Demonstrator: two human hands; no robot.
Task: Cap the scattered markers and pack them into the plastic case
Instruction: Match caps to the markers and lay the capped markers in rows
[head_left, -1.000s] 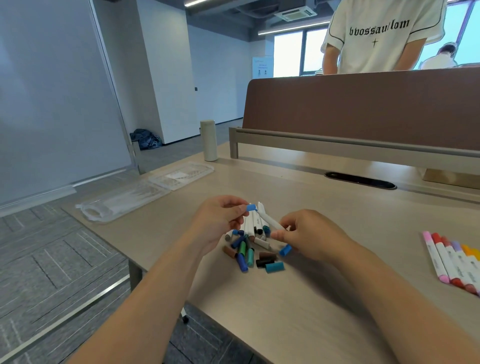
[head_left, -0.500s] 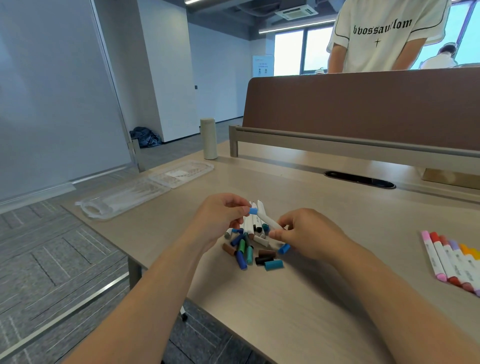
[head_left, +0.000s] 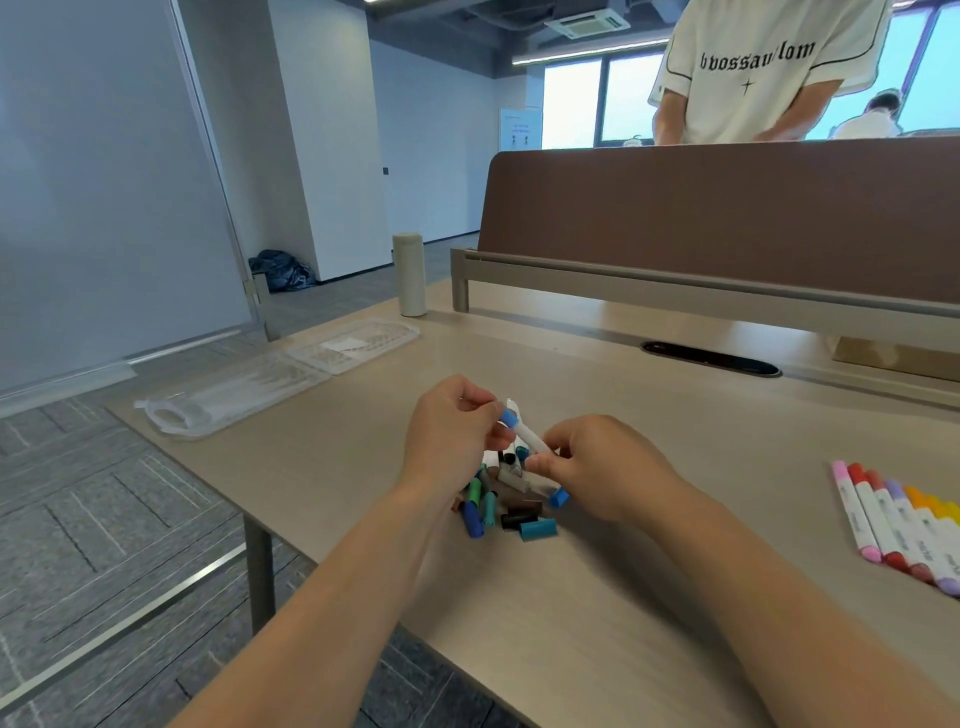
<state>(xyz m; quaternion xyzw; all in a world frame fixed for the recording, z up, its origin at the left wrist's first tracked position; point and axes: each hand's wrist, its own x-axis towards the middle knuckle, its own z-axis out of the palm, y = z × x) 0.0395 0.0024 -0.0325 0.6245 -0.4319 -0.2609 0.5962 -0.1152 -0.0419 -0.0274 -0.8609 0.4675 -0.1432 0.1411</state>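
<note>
Pinching blue cap (head_left: 508, 417) w/ L hand (head_left: 449, 441), white marker (head_left: 531, 436) w/ R hand (head_left: 602, 467), above loose pile (head_left: 511, 514) on desk (head_left: 571, 623).

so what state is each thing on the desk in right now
white marker, tilted, above the pile
blue cap, at the marker's upper end
left grip, pinches the blue cap
right grip, holds the white marker
pile, loose caps and markers, jumbled
plastic case, open, flat
row of markers, capped, side by side
bottle, upright

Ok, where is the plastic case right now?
In the head view, the plastic case lies open at the left of the table, beyond the left hand, near the beige bottle.
</note>
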